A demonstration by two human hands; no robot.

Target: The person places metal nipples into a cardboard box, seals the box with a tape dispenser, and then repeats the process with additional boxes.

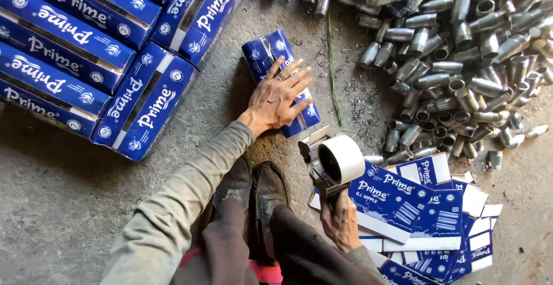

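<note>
- While our left hand [280, 96] lies flat with its fingers spread on a small blue cardboard box with white lettering [280, 80], we judge that this box is the one being worked on; it sits on the grey concrete floor [69, 164], just ahead of our dark worn shoes [253, 195].
- Our right hand [341, 223] has its grip wrapped tight around the handle of a tape dispenser carrying a white roll of tape [340, 159], raised just beside the box and not touching it.
- We count many long blue boxes stacked in rows [98, 48] at the left, which look filled and closed, so a good part of the packing seems done.
- What is left looks large: a wide heap of short grey threaded metal pipe pieces [455, 48] lies loose at the upper right, and a pile of flat, unfolded blue and white cartons [426, 216] waits beside our right hand.
- We cannot tell whether tape already runs across the small box, since our hand covers much of its top; its edges look slightly creased.
</note>
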